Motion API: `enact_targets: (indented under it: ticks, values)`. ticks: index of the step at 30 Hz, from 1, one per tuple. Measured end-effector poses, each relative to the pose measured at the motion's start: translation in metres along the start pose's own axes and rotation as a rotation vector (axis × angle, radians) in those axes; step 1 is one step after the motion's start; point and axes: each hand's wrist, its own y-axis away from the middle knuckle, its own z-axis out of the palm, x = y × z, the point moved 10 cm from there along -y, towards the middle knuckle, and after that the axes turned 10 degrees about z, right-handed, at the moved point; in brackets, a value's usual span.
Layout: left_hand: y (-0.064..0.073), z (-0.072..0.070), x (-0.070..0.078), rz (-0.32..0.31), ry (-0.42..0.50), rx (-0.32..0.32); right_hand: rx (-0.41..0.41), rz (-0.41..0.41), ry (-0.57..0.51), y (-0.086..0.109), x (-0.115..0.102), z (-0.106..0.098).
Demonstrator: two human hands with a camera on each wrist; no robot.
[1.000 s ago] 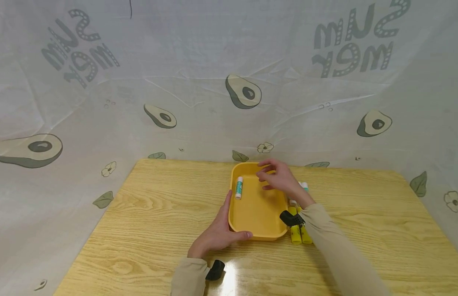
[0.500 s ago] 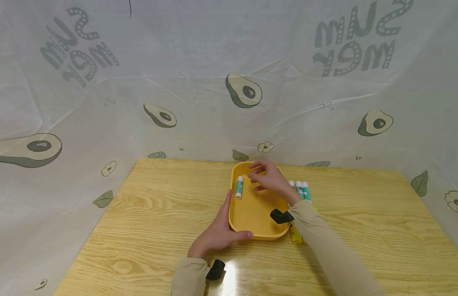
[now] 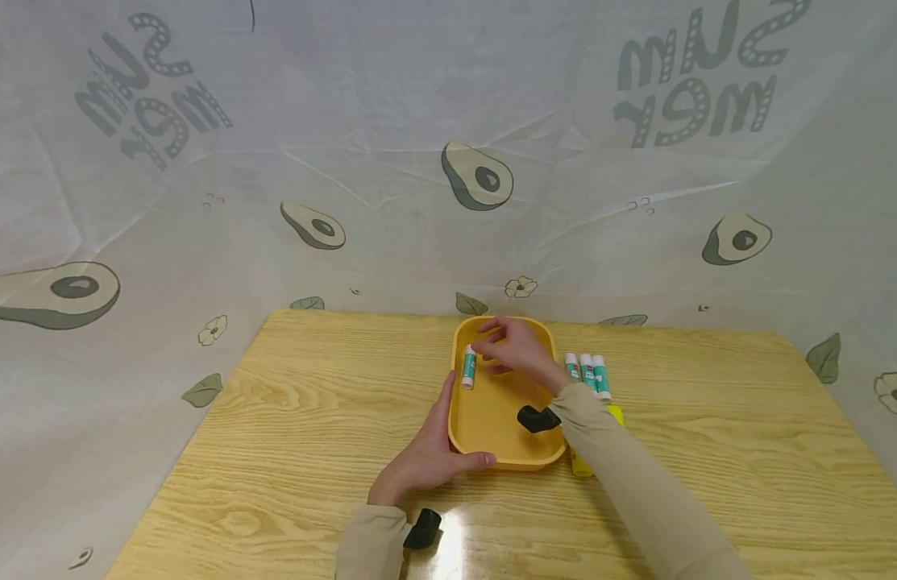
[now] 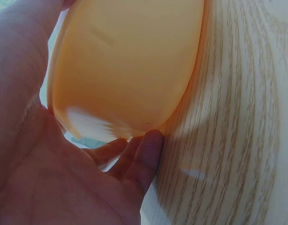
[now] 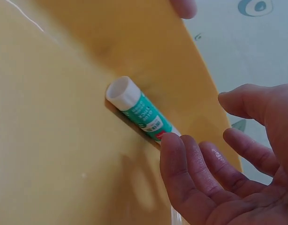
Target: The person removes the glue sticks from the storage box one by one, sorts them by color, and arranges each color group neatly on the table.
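A yellow tray (image 3: 517, 464) lies on the wooden table, with one white-and-green glue stick (image 3: 468, 367) inside along its left wall. My left hand (image 3: 428, 457) holds the tray's near-left corner, thumb along the front and fingers against the left side. Over the tray, my right hand (image 3: 517, 346) has its fingers loosely bent with nothing between them. In the right wrist view, the fingertips overlap the far end of the glue stick (image 5: 146, 115), thumb held apart. The left wrist view shows fingers against the tray's outer wall (image 4: 134, 65).
Several more glue sticks (image 3: 600, 377) lie side by side just right of the tray. Nearer me are yellow cylinders (image 3: 581, 462), partly hidden by the right sleeve (image 3: 622, 459). A printed white curtain (image 3: 390, 274) hangs behind the wooden table (image 3: 332, 387).
My right hand has moved left across the tray toward the glue stick inside, uncovering the glue sticks at right. The left hand and tray have stayed put.
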Motion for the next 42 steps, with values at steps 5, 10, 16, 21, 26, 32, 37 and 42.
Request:
enact_targets:
  ticks: [5,10,16,21,26,32,37,42]
  values:
    - [-0.001,0.0,0.0,0.006,-0.003,0.003,-0.011,0.001,-0.021,-0.003,0.001,0.007]
    - [-0.001,0.001,0.003,0.031,0.015,-0.003,-0.022,0.005,-0.037,-0.005,0.003,0.011]
    - [0.0,0.0,0.002,0.023,-0.002,-0.003,-0.011,0.009,0.025,-0.01,0.005,0.014]
    - [0.0,-0.001,0.002,0.029,0.001,0.002,-0.003,0.037,0.052,-0.015,0.011,0.019]
    - [-0.001,0.0,0.003,0.024,0.001,-0.001,0.015,0.048,0.08,-0.016,0.013,0.019]
    - [0.0,0.001,0.003,0.014,-0.017,-0.005,0.043,0.051,0.114,-0.015,0.011,0.018]
    - [0.002,0.0,0.0,-0.015,-0.031,-0.004,0.056,0.085,0.13,-0.015,0.014,0.017]
    - [0.003,0.0,-0.003,-0.026,-0.036,-0.006,0.051,0.109,0.15,-0.015,0.016,0.018]
